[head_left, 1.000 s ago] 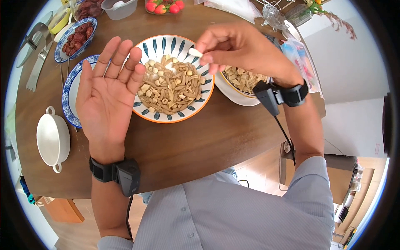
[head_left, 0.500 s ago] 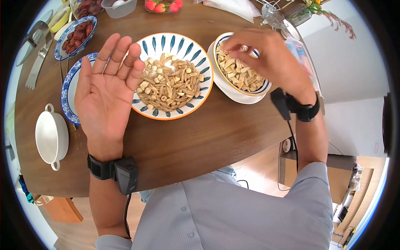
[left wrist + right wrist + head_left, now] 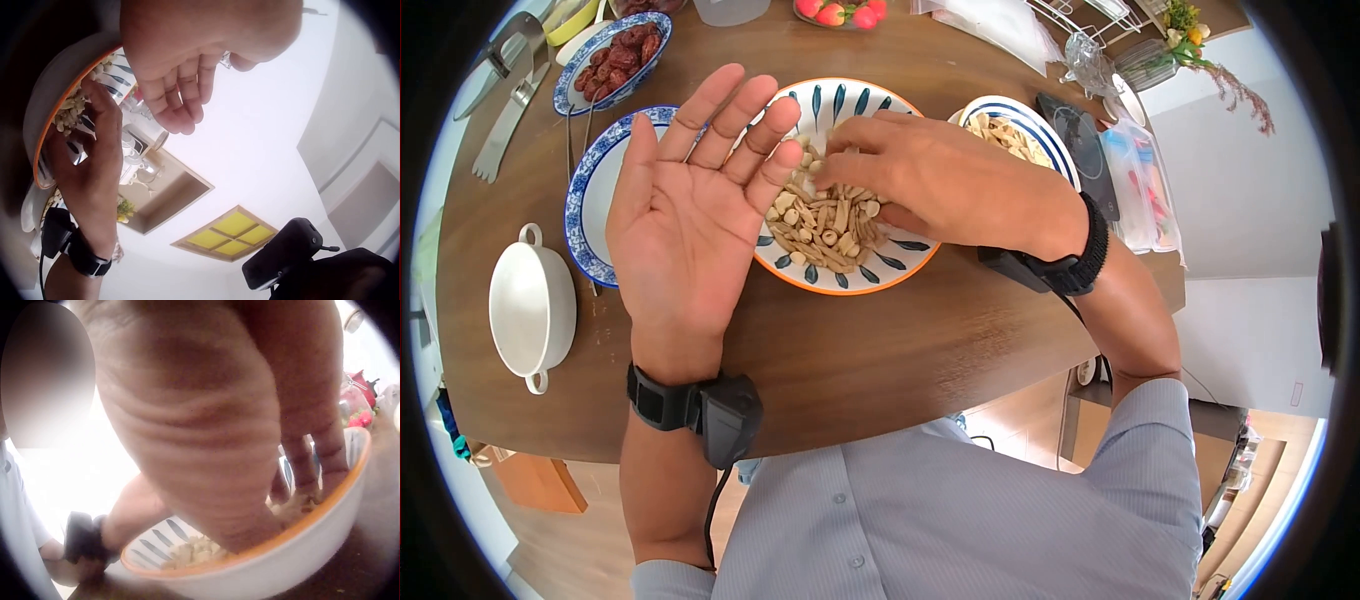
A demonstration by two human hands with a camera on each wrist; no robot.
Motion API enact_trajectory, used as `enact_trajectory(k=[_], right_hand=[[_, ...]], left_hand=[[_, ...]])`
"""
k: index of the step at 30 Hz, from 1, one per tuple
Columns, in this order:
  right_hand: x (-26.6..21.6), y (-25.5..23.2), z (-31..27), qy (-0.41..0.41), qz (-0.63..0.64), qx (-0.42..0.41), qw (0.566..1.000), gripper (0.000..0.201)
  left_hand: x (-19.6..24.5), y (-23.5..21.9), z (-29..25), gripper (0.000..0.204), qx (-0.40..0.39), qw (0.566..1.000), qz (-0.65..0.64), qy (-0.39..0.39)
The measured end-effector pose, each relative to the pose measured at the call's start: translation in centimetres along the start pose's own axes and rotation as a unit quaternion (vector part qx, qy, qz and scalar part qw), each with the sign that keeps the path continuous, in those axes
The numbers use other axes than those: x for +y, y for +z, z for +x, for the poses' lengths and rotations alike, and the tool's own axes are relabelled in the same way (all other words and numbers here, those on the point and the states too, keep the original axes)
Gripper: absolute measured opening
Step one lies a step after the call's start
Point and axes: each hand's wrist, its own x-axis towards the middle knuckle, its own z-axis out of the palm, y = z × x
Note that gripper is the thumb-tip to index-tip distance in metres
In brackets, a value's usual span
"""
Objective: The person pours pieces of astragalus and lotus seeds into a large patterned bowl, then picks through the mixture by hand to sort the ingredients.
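My left hand (image 3: 685, 220) is held palm up with straight fingers and nothing on it, overlapping the left rim of a large bowl (image 3: 840, 288) in the head view. That bowl has an orange rim and dark leaf-shaped marks. In it lie long tan pieces mixed with rounder cream pieces (image 3: 830, 237). My right hand (image 3: 965, 185) reaches down into this bowl from the right. In the right wrist view its fingers (image 3: 325, 450) point down into the pieces. Thumb and fingers are apart in the left wrist view, where the right hand (image 3: 90, 162) shows at the bowl's rim.
A smaller bowl (image 3: 1055, 140) of pale slices stands at the right, partly behind my right hand. On the left are a blue-rimmed plate (image 3: 585, 225), a white two-handled pot (image 3: 532, 305) and a dish of dark red dried fruit (image 3: 618, 62). A black scale (image 3: 1090, 150) sits at the far right.
My right hand pinched a white piece over the large bowl, swung right over the smaller bowl, then came back left into the large bowl. My left hand stays palm up.
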Motion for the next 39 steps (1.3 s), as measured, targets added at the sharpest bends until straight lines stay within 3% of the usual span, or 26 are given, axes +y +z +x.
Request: enact_trajectory(k=[5, 9, 11, 14, 21, 26, 33, 35, 39], right_hand=[[-0.1, -0.8, 0.1, 0.051, -0.005, -0.026, 0.998, 0.035], [-0.7, -1.4, 0.1, 0.038, -0.048, 0.002, 0.998, 0.037], [-0.9, -1.0, 0.1, -0.004, 0.012, 0.019, 1.000, 0.046], [-1.0, 0.5, -0.3, -0.003, -0.030, 0.018, 0.999, 0.054], [-1.4, 1.2, 0.6, 0.015, -0.043, 0.035, 0.998, 0.044], [-1.1, 0.3, 1.0, 0.033, -0.012, 0.001, 0.999, 0.030], [-0.6, -1.2, 1.1, 0.036, 0.002, -0.049, 0.998, 0.030], [-0.3, -0.6, 0.8, -0.021, -0.036, 0.015, 0.999, 0.030], [-1.2, 0.0, 1.0, -0.030, -0.019, 0.030, 0.999, 0.028]], left_hand=[[-0.1, 0.1, 0.0, 0.059, -0.004, 1.000, 0.006, -0.002], [-0.1, 0.0, 0.0, 0.059, -0.009, 1.000, -0.002, -0.001], [-0.1, 0.0, 0.0, 0.059, -0.014, 1.000, -0.007, -0.005], [-0.1, 0.0, 0.0, 0.059, -0.012, 1.000, 0.000, -0.008], [-0.1, 0.0, 0.0, 0.059, -0.018, 1.000, -0.004, -0.006], [0.0, -0.1, 0.0, 0.059, -0.024, 1.000, -0.003, -0.007], [0.1, -0.1, 0.1, 0.059, -0.024, 1.000, -0.015, -0.006], [0.1, -0.1, 0.0, 0.059, -0.022, 1.000, -0.018, -0.006], [0.0, -0.2, 0.1, 0.059, -0.025, 1.000, -0.015, -0.006]])
